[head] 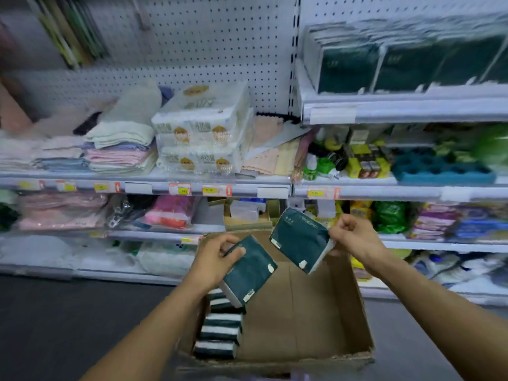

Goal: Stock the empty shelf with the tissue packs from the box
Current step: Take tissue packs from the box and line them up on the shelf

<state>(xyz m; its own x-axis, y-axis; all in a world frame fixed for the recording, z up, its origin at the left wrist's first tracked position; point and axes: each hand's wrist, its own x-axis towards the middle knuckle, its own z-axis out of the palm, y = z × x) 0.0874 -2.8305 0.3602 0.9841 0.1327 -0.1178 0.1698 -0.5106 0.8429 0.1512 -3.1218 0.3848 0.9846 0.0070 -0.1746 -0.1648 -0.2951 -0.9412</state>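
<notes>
Head view shows my left hand (213, 259) gripping a dark green plastic-wrapped tissue pack (248, 272) by its upper end, fingers curled over the edge, just above the row of matching packs (220, 329) standing on edge along the left wall of the brown cardboard box (354, 312). My right hand (353, 237) pinches a second dark green tissue pack (301, 239) at its right end, holding it tilted in the air over the far side of the box. Both packs are clear of the box; neither is on a shelf yet.

Up on the right, the white metal upper shelf (406, 110) already carries a row of the same dark green packs (398, 64) standing upright with their faces forward. I judge that is where these two belong, though the blur there hides how much room is left.

To do this well, I should carry both packs up together, turn them upright so the printed face looks outward like the neighbours, and slide each in beside the last one rather than dropping it. My right-hand pinch is only on the wrapper end, which seems loose for a lift, so I would take a fuller hold first. Roughly five packs remain in the box, so the job looks well along.
</notes>
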